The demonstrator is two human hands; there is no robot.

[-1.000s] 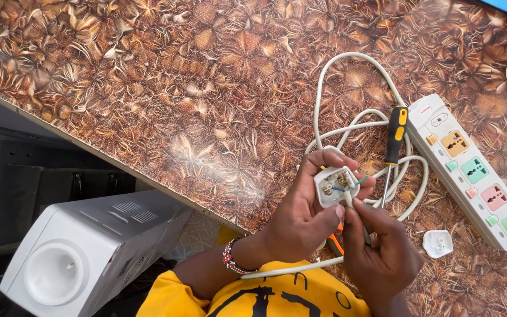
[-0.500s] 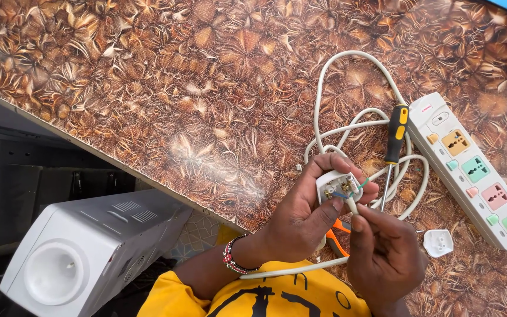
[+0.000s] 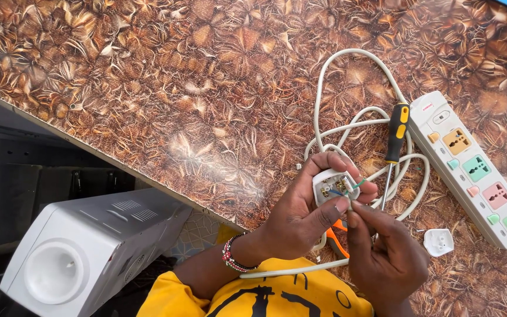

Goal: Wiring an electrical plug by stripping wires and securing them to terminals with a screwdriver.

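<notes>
The left hand (image 3: 306,214) has its fingers closed around an opened white plug (image 3: 333,185); the right hand (image 3: 385,258) fingers pinch its wires (image 3: 352,188) above the brown patterned surface (image 3: 177,88).

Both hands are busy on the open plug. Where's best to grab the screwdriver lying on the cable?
Probably take the screwdriver by its black-and-yellow handle, coming from above: it lies flat across the white cable loops, handle toward the power strip, thin shaft toward the hands.
</notes>
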